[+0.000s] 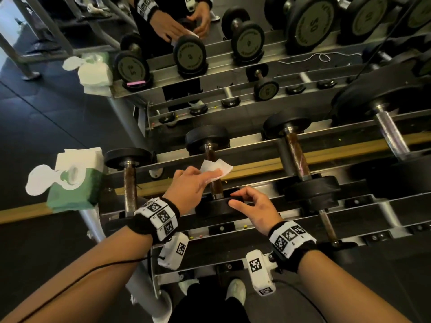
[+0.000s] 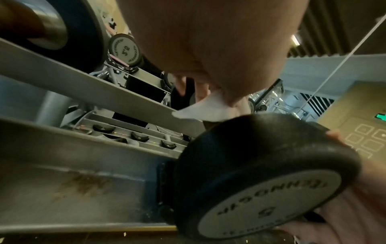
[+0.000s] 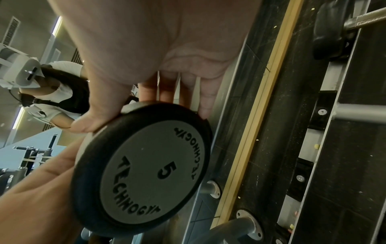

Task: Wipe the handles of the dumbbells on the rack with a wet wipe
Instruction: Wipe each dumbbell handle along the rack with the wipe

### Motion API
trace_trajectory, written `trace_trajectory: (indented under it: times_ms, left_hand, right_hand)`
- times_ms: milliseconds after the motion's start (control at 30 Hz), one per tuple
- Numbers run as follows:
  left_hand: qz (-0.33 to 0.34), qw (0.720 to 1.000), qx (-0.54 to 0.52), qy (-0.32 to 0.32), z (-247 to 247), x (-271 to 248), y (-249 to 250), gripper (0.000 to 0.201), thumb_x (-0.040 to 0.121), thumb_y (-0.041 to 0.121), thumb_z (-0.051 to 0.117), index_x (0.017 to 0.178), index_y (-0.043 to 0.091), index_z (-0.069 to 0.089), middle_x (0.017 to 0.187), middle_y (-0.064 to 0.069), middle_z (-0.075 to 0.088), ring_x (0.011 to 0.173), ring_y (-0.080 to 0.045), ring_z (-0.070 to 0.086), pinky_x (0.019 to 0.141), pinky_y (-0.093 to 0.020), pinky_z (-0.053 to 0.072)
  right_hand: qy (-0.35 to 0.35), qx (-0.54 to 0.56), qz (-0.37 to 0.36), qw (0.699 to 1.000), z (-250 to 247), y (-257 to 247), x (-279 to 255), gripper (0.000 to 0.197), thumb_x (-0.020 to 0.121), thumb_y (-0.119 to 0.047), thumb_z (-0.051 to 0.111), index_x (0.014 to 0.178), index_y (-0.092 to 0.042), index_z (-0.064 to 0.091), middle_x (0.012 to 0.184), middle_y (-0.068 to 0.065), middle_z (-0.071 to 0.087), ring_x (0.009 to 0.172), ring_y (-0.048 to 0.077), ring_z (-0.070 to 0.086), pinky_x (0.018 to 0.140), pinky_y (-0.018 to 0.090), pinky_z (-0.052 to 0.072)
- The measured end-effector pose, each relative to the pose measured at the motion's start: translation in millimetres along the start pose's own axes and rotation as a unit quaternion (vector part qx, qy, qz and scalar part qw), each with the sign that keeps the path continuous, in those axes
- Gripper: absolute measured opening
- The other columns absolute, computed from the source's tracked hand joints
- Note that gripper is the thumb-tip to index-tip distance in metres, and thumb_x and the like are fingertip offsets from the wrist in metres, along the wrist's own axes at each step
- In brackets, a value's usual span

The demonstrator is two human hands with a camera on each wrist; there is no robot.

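Presently: left hand (image 1: pixel 186 186) holds wet wipe (image 1: pixel 215 168), apparently pinched, on the handle of a dumbbell (image 1: pixel 211 207) marked "TECHNOGYM 5", on the rack (image 1: pixel 251 139). Right hand (image 1: pixel 254 210), grip curled round its near head. Green wipe pack (image 1: pixel 72 185) at rack's left end.

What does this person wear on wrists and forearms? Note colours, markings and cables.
No sleeves: the forearms are bare. Behind the left hand and the right hand sits a black wristband carrying white blocks printed with black square-pattern markers. Under each wrist hangs a white camera housing with a similar marker. A thin black cable runs along the left forearm.
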State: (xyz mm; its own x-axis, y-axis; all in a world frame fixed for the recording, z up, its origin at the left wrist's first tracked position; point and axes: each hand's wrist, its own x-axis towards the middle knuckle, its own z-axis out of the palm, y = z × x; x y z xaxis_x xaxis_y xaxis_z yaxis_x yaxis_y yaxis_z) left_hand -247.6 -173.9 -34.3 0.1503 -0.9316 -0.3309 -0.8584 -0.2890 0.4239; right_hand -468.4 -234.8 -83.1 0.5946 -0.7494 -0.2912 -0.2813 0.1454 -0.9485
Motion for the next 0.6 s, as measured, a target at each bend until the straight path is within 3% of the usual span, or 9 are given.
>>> trace_trajectory:
  times_ms: [167, 267, 367, 433, 467, 533, 600]
  left_hand:
    - [-0.015, 1.000, 0.002, -0.013, 2.1, -8.5, -3.9, 0.053, 0.104, 0.029, 0.035, 0.138, 0.068, 0.025, 0.132, -0.001, 0.039, 0.118, -0.028, 0.033, 0.103, -0.041, 0.031]
    - [-0.019, 0.999, -0.016, -0.022, -1.7, -16.9, -4.9, 0.047, 0.105, 0.030, 0.033, 0.136, 0.066, 0.033, 0.126, 0.003, 0.041, 0.116, -0.024, 0.033, 0.102, -0.041, 0.029]
    - [-0.025, 0.997, -0.068, -0.008, -3.3, -29.1, -5.1, 0.042, 0.107, 0.026, 0.033, 0.134, 0.055, 0.047, 0.113, 0.009, 0.043, 0.109, -0.012, 0.033, 0.104, -0.041, 0.029]
    - [-0.062, 0.982, -0.173, 0.042, -8.9, -33.9, -6.1, 0.038, 0.107, 0.022, 0.035, 0.133, 0.041, 0.055, 0.118, 0.005, 0.056, 0.104, -0.008, 0.046, 0.099, -0.036, 0.043]
    - [-0.082, 0.969, -0.218, 0.085, -12.2, -33.9, -7.8, 0.037, 0.107, 0.021, 0.036, 0.134, 0.035, 0.057, 0.122, 0.001, 0.060, 0.100, -0.007, 0.053, 0.090, -0.030, 0.049]
    - [-0.105, 0.949, -0.241, 0.176, -17.2, -28.9, -10.0, 0.037, 0.106, 0.021, 0.038, 0.138, 0.029, 0.055, 0.122, 0.002, 0.060, 0.092, -0.002, 0.056, 0.077, -0.018, 0.046]
    - [-0.106, 0.943, -0.227, 0.217, -17.9, -20.6, -7.2, 0.040, 0.106, 0.021, 0.040, 0.142, 0.031, 0.053, 0.118, 0.009, 0.056, 0.089, -0.001, 0.054, 0.075, -0.008, 0.040]
  right_hand:
    - [0.006, -0.009, -0.005, 1.000, 0.9, -2.4, -2.1, 0.019, 0.083, -0.030, 0.076, 0.101, -0.029, 0.069, 0.095, -0.013, 0.066, 0.089, -0.008, 0.059, 0.071, 0.001, 0.041]
    - [0.006, -0.009, 0.003, 1.000, 1.9, -3.5, -3.3, 0.018, 0.084, -0.031, 0.075, 0.100, -0.032, 0.068, 0.094, -0.016, 0.066, 0.090, -0.008, 0.059, 0.073, 0.008, 0.043]
    - [0.008, -0.004, 0.008, 1.000, 2.4, -4.1, -3.4, 0.017, 0.084, -0.030, 0.075, 0.100, -0.032, 0.069, 0.095, -0.015, 0.066, 0.089, -0.007, 0.060, 0.077, 0.015, 0.042]
    - [0.010, -0.006, 0.009, 1.000, 2.4, -5.2, -3.1, 0.018, 0.083, -0.029, 0.075, 0.100, -0.030, 0.069, 0.095, -0.013, 0.067, 0.088, -0.006, 0.060, 0.078, 0.017, 0.042]
    - [0.009, -0.009, 0.009, 1.000, 2.5, -5.7, -3.2, 0.018, 0.084, -0.029, 0.075, 0.100, -0.029, 0.069, 0.096, -0.012, 0.067, 0.088, -0.006, 0.060, 0.079, 0.017, 0.042]
    - [0.008, -0.019, 0.007, 1.000, 2.6, -5.9, -3.6, 0.017, 0.084, -0.029, 0.075, 0.100, -0.030, 0.069, 0.097, -0.011, 0.066, 0.089, -0.006, 0.059, 0.078, 0.016, 0.041]
    - [0.009, -0.023, 0.007, 1.000, 2.8, -5.8, -4.4, 0.017, 0.085, -0.029, 0.074, 0.100, -0.030, 0.068, 0.097, -0.011, 0.066, 0.089, -0.007, 0.058, 0.077, 0.015, 0.040]
